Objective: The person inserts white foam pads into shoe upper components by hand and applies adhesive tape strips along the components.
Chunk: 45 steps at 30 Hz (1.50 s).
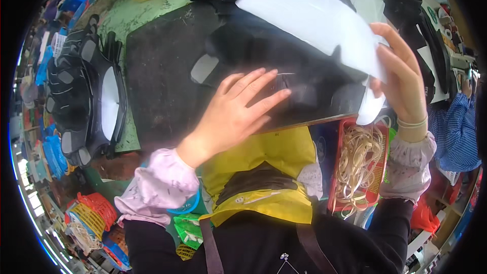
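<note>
Black sheet (284,66), thin and bendy, pressed flat by left hand (236,114), white edge pinched by right hand (403,76).

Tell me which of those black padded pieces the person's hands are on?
The big black piece in the middle: the left hand lies flat on it, the right hand grips its white sheet. The stack of black pieces at left lies untouched.
</note>
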Tool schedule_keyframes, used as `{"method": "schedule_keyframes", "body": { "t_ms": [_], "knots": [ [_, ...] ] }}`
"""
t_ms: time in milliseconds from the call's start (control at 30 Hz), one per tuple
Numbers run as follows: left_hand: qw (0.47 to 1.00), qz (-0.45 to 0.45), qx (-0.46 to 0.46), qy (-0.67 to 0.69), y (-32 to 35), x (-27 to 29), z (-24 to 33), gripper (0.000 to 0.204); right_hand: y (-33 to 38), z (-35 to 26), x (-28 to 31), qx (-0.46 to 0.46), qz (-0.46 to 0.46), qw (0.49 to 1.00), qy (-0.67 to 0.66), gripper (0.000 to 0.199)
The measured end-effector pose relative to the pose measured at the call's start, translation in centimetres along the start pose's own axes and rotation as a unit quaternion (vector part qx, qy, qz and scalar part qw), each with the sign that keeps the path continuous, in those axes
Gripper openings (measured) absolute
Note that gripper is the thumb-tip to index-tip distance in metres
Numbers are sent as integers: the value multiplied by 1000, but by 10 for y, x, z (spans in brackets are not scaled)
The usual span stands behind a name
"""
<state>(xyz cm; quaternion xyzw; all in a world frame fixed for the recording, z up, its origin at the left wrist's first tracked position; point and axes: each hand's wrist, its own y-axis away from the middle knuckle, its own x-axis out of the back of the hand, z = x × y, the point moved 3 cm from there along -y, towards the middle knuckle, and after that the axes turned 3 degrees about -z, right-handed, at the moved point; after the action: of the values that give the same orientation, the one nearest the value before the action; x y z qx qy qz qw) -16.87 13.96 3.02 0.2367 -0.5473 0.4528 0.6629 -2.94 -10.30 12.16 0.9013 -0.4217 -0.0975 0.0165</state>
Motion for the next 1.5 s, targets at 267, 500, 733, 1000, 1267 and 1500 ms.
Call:
{"method": "schedule_keyframes", "body": {
  "t_ms": [267, 500, 733, 1000, 1267, 1500],
  "knots": [
    [781, 51, 288, 551, 1, 40, -34, 27, 6, 32, -15, -113, -79, 982, 126, 28],
    [756, -14, 358, 547, 2, 27, -35, 20, -9, 54, -11, -172, -46, 962, 206, 20],
    [795, -98, 400, 445, -6, 22, -29, 25, -23, 74, -9, -212, -64, 930, 294, 24],
    [990, 18, 109, 85, -9, 32, -8, 33, 1, 69, -42, 201, -70, 814, 541, 29],
    [965, 179, 151, 121, -37, 8, -3, 46, -10, 70, -62, 317, -32, 796, 515, 42],
    [982, 185, -35, -8, -17, 0, -16, 18, -15, 76, -67, 355, -155, 732, 560, 21]
  ]
}}
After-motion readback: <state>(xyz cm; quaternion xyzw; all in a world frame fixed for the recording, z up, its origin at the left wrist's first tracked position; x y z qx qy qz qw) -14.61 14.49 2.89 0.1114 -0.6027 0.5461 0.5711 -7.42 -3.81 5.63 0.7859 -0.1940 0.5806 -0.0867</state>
